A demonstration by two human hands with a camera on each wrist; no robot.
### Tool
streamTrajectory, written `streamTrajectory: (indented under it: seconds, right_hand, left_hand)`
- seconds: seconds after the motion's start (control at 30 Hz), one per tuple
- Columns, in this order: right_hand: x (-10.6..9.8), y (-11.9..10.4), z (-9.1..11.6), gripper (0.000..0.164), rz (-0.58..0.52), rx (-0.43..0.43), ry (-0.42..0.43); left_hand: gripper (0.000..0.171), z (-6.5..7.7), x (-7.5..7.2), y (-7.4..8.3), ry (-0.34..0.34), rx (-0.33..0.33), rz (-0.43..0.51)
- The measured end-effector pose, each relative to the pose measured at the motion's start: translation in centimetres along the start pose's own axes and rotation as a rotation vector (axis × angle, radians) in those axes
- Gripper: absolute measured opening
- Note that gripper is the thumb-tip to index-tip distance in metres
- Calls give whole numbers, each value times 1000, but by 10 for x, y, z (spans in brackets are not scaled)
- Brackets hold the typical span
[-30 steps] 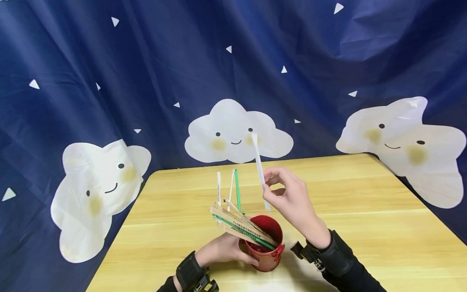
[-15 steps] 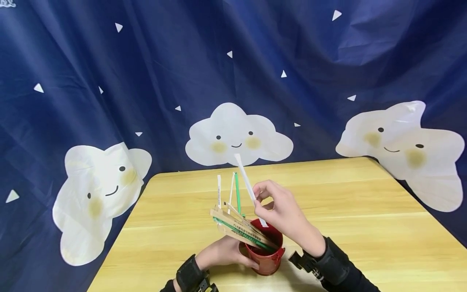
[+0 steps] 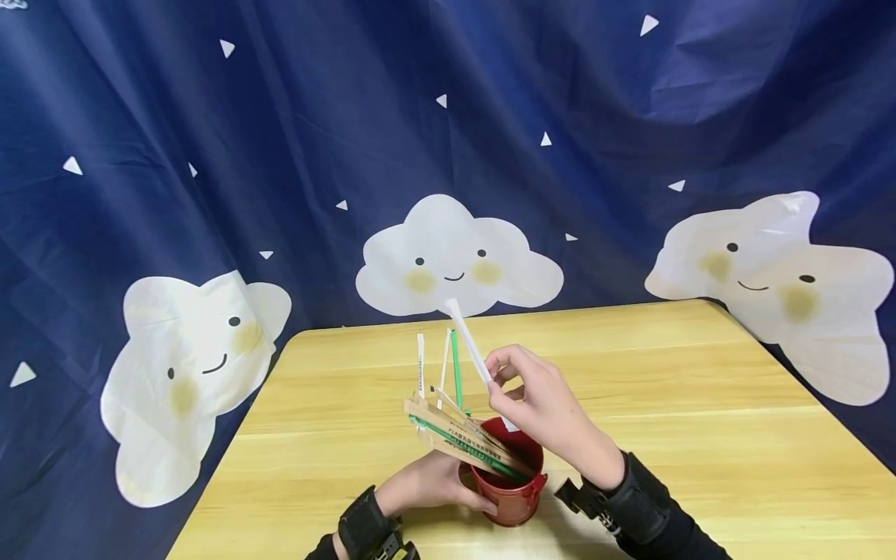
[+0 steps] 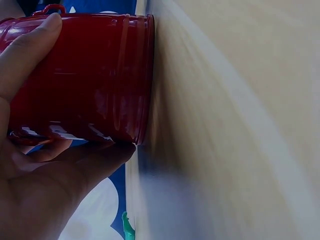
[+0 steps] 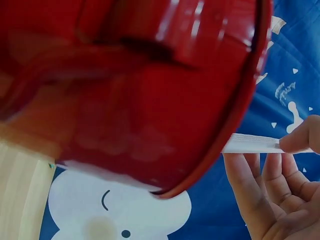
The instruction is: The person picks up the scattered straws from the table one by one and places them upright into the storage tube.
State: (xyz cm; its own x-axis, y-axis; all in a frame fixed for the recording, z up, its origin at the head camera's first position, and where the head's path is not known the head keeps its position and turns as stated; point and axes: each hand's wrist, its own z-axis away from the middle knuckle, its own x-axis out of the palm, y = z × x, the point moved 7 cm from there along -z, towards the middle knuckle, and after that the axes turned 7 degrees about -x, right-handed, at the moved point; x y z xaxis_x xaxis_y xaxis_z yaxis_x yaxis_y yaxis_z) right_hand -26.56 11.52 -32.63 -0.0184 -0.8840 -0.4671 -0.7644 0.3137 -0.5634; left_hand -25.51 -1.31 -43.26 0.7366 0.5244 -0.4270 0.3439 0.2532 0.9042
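My left hand (image 3: 428,484) grips the small red bucket (image 3: 512,507), which stands on the table. In the left wrist view the thumb lies along the side of the bucket (image 4: 75,80). Brown and green paper-wrapped straws (image 3: 465,439) lean out of its mouth toward the left. Above the far rim, my right hand (image 3: 542,408) pinches a white paper-wrapped straw (image 3: 467,340) between thumb and fingertips. That straw is tilted, its lower end inside the mouth. From the right wrist view, the bucket (image 5: 150,115) hides the lower end of the straw (image 5: 252,143).
Behind the bucket on the wooden table (image 3: 665,373) lie a green straw (image 3: 456,369) and slim white straws (image 3: 421,362). A dark blue curtain (image 3: 336,101) with smiling clouds hangs along the table's back edge.
My right hand has moved down and left, carrying the white straw's lower end from above the table into the bucket's mouth. It has barely moved in the last half second. My left hand stays on the bucket.
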Motion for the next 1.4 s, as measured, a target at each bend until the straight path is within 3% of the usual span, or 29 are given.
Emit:
streamTrajectory:
  seconds: [0.13, 0.37, 0.57, 0.77, 0.97, 1.2, 1.4]
  right_hand:
    - [1, 1, 0, 23, -3, 5, -13]
    - [1, 3, 1, 22, 24, -10, -25]
    - [-1, 3, 0, 23, 43, -13, -26]
    - [-1, 4, 0, 23, 51, -12, -28]
    - [1, 11, 1, 21, 62, 4, -35]
    - [6, 25, 1, 19, 79, 55, -52]
    - [10, 40, -1, 16, 68, 104, -85]
  left_hand:
    - [71, 0, 1, -3, -1, 2, 15]
    - [75, -7, 2, -33, 33, 74, -16]
    - [75, -9, 2, -32, 31, 103, -42]
    - [74, -9, 3, -34, 29, 83, -23]
    - [73, -7, 5, -28, 33, 88, -12]
    - [73, 2, 2, -10, 15, 7, 58]
    - [74, 2, -1, 1, 11, 66, 12]
